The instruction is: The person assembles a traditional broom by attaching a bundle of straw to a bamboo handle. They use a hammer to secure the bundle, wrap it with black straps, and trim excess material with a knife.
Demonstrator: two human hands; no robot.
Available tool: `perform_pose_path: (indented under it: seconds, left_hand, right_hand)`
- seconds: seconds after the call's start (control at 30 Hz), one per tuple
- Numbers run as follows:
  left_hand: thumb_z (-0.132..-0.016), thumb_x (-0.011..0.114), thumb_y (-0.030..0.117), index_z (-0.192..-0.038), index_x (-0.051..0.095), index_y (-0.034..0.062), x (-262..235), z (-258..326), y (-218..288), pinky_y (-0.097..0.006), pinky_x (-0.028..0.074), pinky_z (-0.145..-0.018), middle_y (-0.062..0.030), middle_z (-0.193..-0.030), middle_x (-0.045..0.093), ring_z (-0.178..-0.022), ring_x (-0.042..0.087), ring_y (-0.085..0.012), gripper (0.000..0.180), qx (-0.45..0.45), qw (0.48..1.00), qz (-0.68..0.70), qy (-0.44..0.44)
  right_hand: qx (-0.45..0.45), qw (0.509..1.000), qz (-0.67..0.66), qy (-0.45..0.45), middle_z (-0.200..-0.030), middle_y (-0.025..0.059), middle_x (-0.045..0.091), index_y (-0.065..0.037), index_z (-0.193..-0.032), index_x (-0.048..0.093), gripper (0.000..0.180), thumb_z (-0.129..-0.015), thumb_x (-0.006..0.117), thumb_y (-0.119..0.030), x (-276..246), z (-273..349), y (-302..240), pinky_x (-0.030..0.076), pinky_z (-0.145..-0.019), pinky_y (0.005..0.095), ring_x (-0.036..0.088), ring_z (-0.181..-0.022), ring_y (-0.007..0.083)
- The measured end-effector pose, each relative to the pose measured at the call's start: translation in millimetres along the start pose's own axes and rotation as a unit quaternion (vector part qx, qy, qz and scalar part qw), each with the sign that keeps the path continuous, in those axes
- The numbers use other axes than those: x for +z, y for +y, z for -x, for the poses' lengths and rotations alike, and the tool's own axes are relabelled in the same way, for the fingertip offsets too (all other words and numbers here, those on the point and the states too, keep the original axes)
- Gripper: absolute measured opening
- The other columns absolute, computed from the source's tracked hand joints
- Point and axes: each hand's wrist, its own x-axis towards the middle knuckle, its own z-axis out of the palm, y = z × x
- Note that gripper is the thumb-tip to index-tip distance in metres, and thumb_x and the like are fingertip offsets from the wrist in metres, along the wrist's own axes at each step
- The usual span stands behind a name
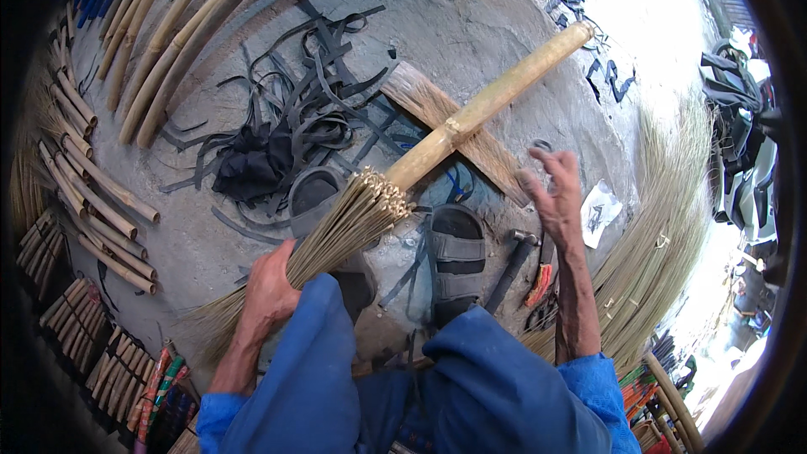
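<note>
A left hand (267, 292) clamps the broom bristles (336, 231) over the knee, bamboo handle (487, 101) jutting away – the right hand (555, 193), fingers spread, empty – so the unbound bundle could splay loose.

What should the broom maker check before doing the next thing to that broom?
1. Left hand grips the bristles: ok.
2. Right hand free, fingers spread, holding nothing: ok.
3. Bristles sit tight in the bamboo handle: cannot tell.
4. Hammer lies near the right hand: ok.
5. Black strips lie ahead on the ground: ok.
6. Feet in sandals under the broom: ok.
</note>
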Motion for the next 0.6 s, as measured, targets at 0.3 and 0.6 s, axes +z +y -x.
perform_pose_path:
  seconds: [0.3,0.6]
  left_hand:
    - [-0.069,0.090,0.011,-0.124,0.072,0.0031,-30.2,54.5,-21.8,-0.054,0.058,-0.092,-0.0235,-0.108,0.078,-0.104,0.076,-0.0499,0.058,-0.002,1.000,-0.013,-0.004]
    - [-0.068,0.088,0.009,-0.125,0.072,0.0036,-32.5,49.2,-25.3,-0.054,0.059,-0.092,-0.0229,-0.109,0.079,-0.105,0.077,-0.0484,0.059,-0.012,0.998,-0.054,-0.023]
  right_hand:
    - [0.042,0.963,0.214,0.161,-0.110,-0.0062,0.084,-0.022,-0.128,0.086,0.029,-0.104,0.071,-0.014,-63.2,-60.9,58.6,0.033,-0.117,0.0438,0.065,-0.121,0.0176]
    - [0.052,0.985,0.047,0.155,-0.110,0.0040,0.086,-0.014,-0.140,0.079,0.036,-0.107,0.070,-0.022,-54.3,-124.6,67.1,0.062,-0.092,0.0383,0.075,-0.099,0.0201]
